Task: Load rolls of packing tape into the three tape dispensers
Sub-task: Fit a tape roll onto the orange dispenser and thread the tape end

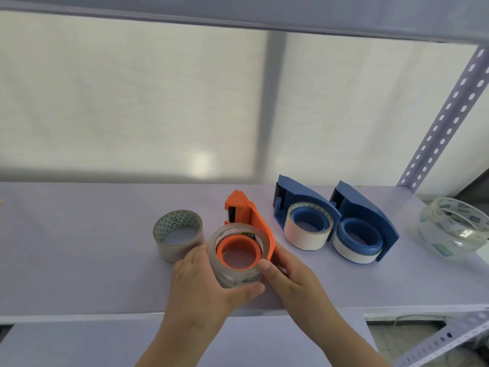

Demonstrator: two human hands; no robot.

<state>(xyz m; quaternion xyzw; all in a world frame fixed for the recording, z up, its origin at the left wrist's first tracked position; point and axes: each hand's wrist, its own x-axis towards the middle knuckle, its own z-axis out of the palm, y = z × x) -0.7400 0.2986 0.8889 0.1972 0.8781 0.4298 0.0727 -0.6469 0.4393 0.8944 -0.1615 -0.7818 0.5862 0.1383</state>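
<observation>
An orange tape dispenser (250,214) lies on the lavender shelf (79,247) with a clear tape roll (232,271) around its orange hub. My left hand (203,284) wraps the roll from the near left. My right hand (287,274) holds the dispenser's near right edge, thumb on the roll's rim. Two blue dispensers (304,205) (367,215) lie to the right, each with a white roll (304,238) (352,251) on its hub. A loose clear roll (182,245) stands to the left.
At the shelf's right end lie stacked clear tape rolls (455,229). A perforated upright post (447,117) rises at the back right. A white translucent panel backs the shelf, and another shelf board runs overhead.
</observation>
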